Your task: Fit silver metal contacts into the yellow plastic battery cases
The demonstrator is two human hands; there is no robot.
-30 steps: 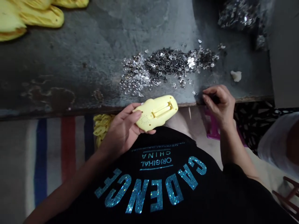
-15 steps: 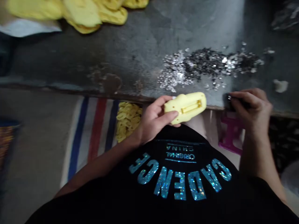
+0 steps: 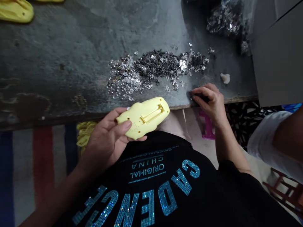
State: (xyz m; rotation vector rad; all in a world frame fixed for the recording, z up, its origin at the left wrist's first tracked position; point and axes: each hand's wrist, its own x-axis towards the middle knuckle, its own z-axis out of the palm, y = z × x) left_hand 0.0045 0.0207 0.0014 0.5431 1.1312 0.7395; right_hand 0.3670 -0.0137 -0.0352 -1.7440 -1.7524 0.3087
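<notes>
In my left hand (image 3: 109,135) is a yellow plastic casing (image 3: 137,121), its thumb on top and its fingers beneath. The casing has a long recessed slot like a battery compartment, several screw holes and a patch of tiny holes. It tilts up toward the right, just in front of the table edge. My right hand (image 3: 210,102) is closed in a pinch at the table edge, right of the casing. Something small and dark sits at its fingertips, too small to name. Beyond both hands lies a heap of small shiny metal pieces (image 3: 161,66) on the table.
The grey metal table (image 3: 78,53) carries more yellow casings (image 3: 16,12) at far left, a white lump (image 3: 225,78) and a clear bag of metal pieces (image 3: 224,19). Below are yellow parts (image 3: 85,134) and a purple stool (image 3: 207,126). Another person's leg (image 3: 272,138) shows at right.
The view has swung right, so table and hands appear farther left. My left hand still holds the casing, and my right hand remains pinched by the table edge. A person's leg has come into view.
</notes>
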